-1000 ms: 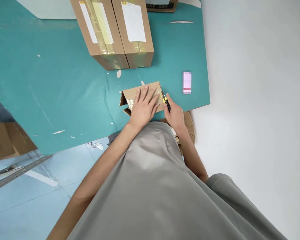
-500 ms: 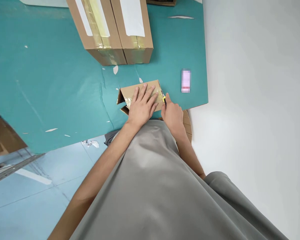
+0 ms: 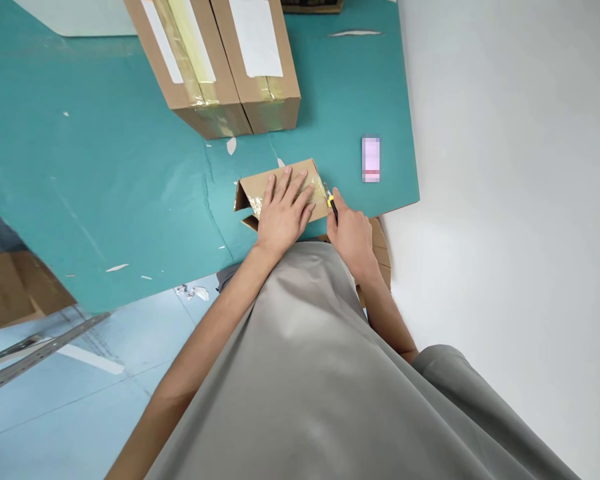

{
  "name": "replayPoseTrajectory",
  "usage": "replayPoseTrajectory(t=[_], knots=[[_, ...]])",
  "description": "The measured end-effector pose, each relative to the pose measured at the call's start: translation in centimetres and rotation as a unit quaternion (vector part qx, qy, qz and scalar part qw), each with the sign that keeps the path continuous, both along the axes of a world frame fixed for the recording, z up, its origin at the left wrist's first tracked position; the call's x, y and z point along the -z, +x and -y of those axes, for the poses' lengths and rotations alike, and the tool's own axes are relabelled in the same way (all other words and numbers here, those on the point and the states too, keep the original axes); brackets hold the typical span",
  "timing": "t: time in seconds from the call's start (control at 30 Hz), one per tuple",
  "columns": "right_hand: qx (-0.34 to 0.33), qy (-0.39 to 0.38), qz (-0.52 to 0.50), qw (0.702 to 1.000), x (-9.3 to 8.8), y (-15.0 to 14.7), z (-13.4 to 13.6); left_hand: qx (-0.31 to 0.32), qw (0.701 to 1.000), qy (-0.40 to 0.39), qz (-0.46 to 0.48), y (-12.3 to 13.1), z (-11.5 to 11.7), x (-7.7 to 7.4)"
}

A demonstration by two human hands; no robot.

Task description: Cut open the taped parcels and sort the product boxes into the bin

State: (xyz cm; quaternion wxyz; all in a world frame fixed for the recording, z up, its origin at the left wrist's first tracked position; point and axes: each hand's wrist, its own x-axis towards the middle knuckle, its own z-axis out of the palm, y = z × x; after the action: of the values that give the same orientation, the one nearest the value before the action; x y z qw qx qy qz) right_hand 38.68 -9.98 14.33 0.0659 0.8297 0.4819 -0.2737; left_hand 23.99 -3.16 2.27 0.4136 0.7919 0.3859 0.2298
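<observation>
A small cardboard box (image 3: 303, 172) lies near the front edge of the teal table (image 3: 105, 153), with shiny tape along its top. Its left end stands open with the flaps apart. My left hand (image 3: 286, 217) rests flat on the box, fingers spread. A utility knife (image 3: 333, 203) with a yellow and black handle is gripped in my right hand (image 3: 351, 233), beside the right end of the box. The blade points up towards that end; whether it touches the cardboard I cannot tell.
Two taped cardboard boxes (image 3: 250, 100) with white labels stand side by side beyond the small box. A blurred pink rectangle (image 3: 371, 159) lies to the right. A white wall (image 3: 505, 167) runs along the table's right side. Another cardboard box (image 3: 25, 287) is at lower left.
My right hand and the knife have shifted slightly to the right, away from the box's right end. My left hand stays on the box. The whole view has turned a little.
</observation>
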Motion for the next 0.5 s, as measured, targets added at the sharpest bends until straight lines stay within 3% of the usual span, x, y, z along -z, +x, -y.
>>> replayPoseTrajectory(t=[0.23, 0.5], knots=[[-0.014, 0.012, -0.004, 1.000, 1.8, 0.3, -2.9, 0.008, 0.999, 0.022, -0.042, 0.0, 0.2, 0.4], [0.009, -0.032, 0.007, 0.999, 1.1, -0.8, -1.3, 0.033, 0.998, 0.024, -0.038, -0.2, 0.2, 1.7]])
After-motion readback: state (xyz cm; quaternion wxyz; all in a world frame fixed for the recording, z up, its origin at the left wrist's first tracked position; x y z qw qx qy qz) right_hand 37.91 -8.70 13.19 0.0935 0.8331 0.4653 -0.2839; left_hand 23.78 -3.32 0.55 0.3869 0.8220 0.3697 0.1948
